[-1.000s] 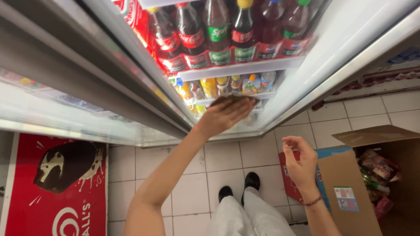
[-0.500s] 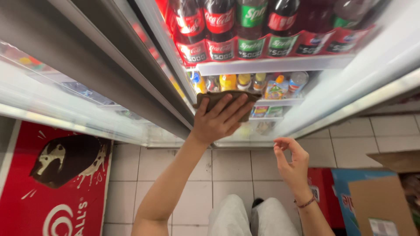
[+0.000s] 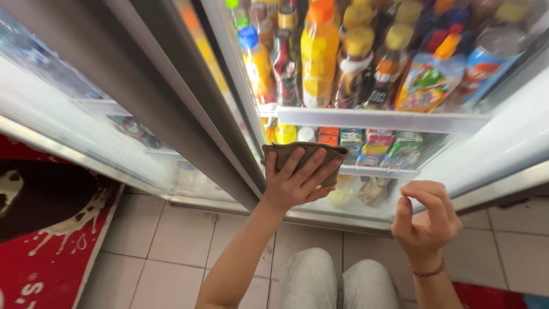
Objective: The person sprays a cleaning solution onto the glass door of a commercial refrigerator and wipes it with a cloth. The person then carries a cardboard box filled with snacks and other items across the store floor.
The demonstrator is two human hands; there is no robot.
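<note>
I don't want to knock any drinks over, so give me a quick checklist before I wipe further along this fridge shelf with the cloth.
1. Cloth grip: left hand pressed flat on the brown cloth: ok.
2. Cloth against the lower shelf edge: ok.
3. Right hand free, holding nothing, off the fridge: ok.
4. Small cartons stand just behind the shelf edge, close to the cloth: not ok.
5. Bottles on the upper shelf upright: ok.
6. Shelf edge clean: cannot tell.
</note>
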